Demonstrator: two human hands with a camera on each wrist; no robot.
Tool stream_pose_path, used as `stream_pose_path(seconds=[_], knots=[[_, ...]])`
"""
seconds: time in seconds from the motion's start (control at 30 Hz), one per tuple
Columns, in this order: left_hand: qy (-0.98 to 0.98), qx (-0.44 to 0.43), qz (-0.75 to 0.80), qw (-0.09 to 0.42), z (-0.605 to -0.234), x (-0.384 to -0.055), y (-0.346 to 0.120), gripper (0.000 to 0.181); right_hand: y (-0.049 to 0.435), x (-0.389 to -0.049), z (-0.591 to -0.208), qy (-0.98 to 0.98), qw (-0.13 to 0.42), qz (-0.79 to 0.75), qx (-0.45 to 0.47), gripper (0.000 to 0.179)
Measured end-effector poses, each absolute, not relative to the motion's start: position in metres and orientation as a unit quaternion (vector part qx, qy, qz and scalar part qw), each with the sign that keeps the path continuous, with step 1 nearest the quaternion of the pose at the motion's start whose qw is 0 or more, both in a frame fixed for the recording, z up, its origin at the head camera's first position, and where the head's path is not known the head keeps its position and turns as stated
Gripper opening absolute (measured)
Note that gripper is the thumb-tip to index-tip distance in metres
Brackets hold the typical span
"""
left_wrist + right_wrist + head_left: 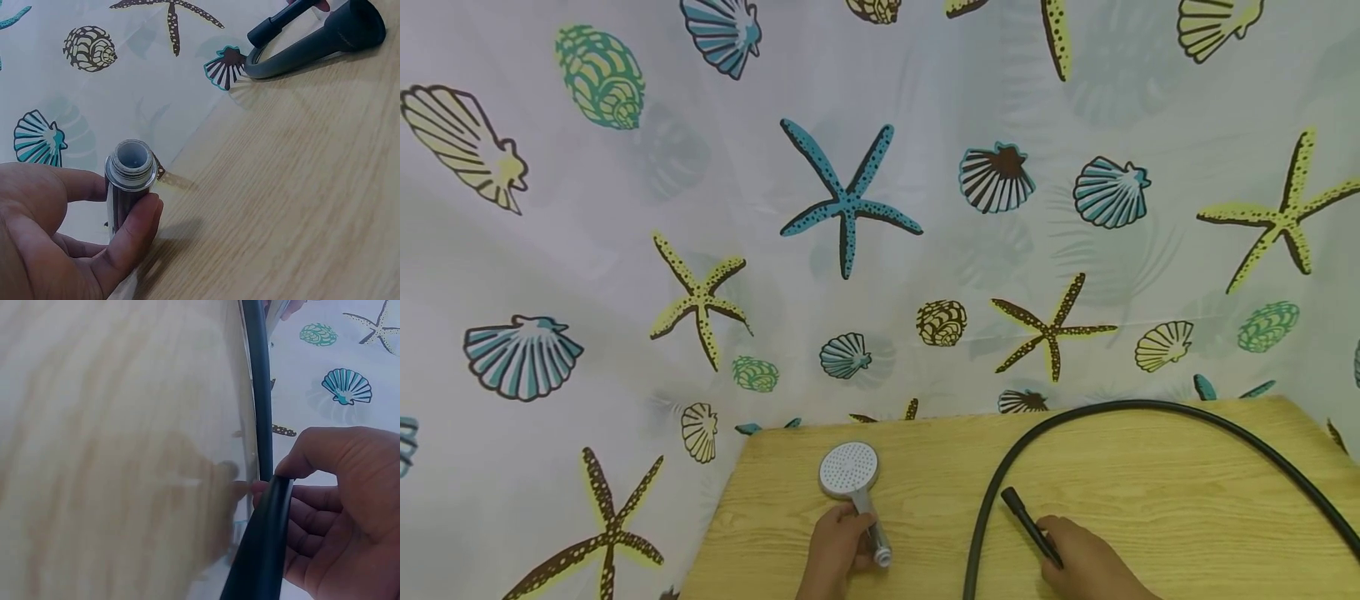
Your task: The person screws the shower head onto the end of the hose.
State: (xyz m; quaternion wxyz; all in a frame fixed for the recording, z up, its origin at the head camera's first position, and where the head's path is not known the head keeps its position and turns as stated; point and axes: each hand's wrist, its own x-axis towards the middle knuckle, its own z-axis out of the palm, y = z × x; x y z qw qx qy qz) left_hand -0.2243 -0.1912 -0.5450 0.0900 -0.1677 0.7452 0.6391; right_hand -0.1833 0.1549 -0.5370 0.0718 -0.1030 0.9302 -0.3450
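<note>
In the head view my left hand (838, 542) grips the handle of a grey-white hand shower head (848, 469), its round spray face turned up. The left wrist view shows thumb and fingers of the left hand (69, 231) around the handle, its open threaded end (132, 159) facing the camera. To the right, my right hand (1086, 558) pinches a black shower hose (1026, 521) just behind its end fitting. In the right wrist view the thumb and forefinger of the right hand (350, 512) hold the dark hose (262, 550). Shower head and hose end are apart.
The hose (1127, 406) loops in a wide arc across the wood-grain table (925, 467) and runs off at the right and front. Behind and left of the table hangs a white curtain (910, 67) printed with shells and starfish.
</note>
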Motion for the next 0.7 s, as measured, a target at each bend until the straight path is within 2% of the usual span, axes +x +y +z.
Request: stream_pose_path(seconds=[0.7], knots=[[0.731,-0.152,0.657,0.104,-0.5494,-0.2218,-0.1917,0.07,0.1553,-0.1835,-0.5406,0.937,0.073,-0.324,-0.103,0.045]])
